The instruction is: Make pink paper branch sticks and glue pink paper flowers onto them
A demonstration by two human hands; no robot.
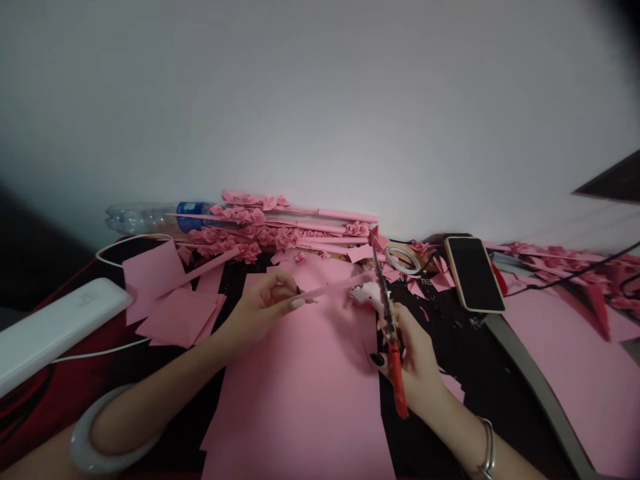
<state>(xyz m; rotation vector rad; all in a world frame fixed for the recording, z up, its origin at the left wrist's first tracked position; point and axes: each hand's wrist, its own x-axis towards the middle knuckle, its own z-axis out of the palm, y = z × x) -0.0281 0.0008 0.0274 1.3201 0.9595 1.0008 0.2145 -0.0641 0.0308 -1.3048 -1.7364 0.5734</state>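
Over a stack of large pink sheets (305, 393), my left hand (273, 297) pinches one end of a thin pink paper strip (335, 287). The strip stretches right toward the blades. My right hand (413, 350) is closed around red-handled scissors (395, 373), whose dark blades point up and away. Whether the blades touch the strip is unclear. A small white object (367, 293) sits just left of the scissors, partly hidden by them.
Pink paper flowers on rolled stems (345, 215) lie along the wall beside a plastic bottle (145, 217). A phone (475, 273) and tape roll (403, 260) are at right. Small pink squares (180, 313) and a white box-like device (65, 330) are at left.
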